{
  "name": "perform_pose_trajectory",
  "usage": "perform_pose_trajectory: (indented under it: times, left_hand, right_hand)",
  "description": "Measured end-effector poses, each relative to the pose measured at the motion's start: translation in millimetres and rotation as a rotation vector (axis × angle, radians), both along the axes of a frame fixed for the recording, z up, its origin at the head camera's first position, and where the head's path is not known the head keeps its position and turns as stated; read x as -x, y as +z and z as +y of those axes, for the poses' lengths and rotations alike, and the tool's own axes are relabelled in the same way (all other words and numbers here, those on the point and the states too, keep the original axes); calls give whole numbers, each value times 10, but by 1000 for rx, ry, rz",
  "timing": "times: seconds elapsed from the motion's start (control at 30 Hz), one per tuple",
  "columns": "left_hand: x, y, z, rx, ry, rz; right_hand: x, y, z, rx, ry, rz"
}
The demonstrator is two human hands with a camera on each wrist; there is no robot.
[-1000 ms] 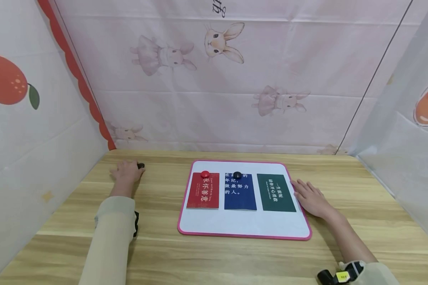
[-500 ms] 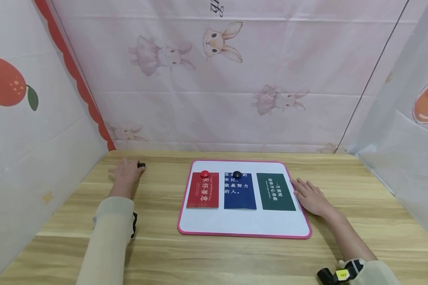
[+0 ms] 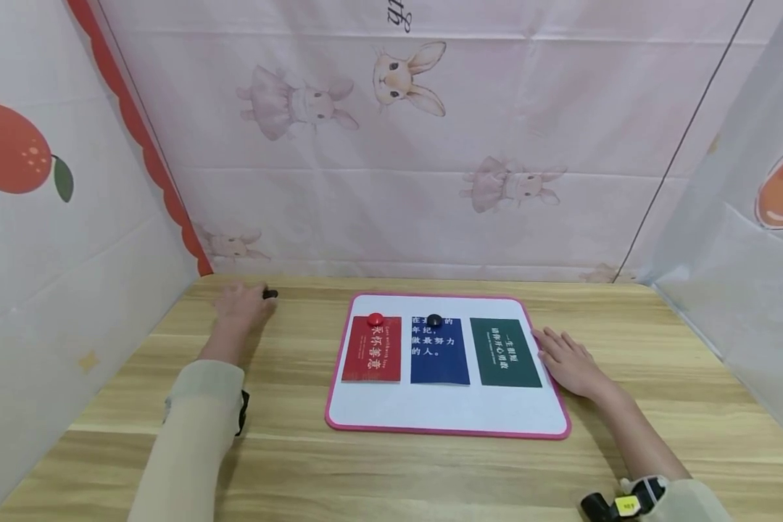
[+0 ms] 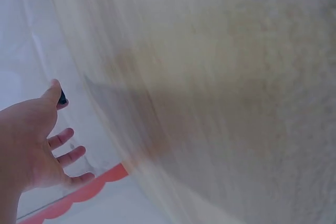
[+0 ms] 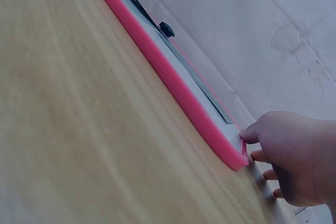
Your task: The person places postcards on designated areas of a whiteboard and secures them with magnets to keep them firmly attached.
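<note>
Pinching a black magnet [image 3: 270, 293], left hand's [image 3: 240, 307] grip lifts.

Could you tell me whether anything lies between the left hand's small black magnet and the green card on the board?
Yes: between the black magnet and the green card lie the red card and blue card, each bearing a magnet.

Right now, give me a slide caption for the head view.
Left hand pinches a small black magnet off-board; right hand steadies the pink-rimmed whiteboard holding three cards.
</note>
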State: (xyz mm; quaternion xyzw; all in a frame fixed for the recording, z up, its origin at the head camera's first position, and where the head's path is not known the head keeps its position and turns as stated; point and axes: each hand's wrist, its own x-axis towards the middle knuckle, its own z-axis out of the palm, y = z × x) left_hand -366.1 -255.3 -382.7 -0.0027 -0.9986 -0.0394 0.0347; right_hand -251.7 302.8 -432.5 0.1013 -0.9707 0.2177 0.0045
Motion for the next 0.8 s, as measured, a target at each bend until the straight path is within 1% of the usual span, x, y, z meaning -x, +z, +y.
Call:
perform_pose_trajectory:
  times: [0.13, 0.27, 0.4, 0.57, 0.67, 0.8]
  left_hand:
    - [16, 31, 75, 29, -20, 32]
    - [31, 48, 147, 65, -35, 48]
    - [40, 60, 220, 63, -52, 45]
    - [24, 72, 317, 49, -77, 44]
    - [20, 74, 380, 57, -86, 46]
    - [-1, 75, 450, 79, -112, 68]
  right_hand:
    - [-3, 1, -3, -1, 0, 5]
    - [-7, 2, -5, 1, 4, 0]
    - [-7, 6, -7, 6, 7, 6]
    - [-3, 5, -6, 3, 5, 4]
    - [0, -1, -3, -1, 4, 6]
    - [6, -5, -4, -2, 4, 7]
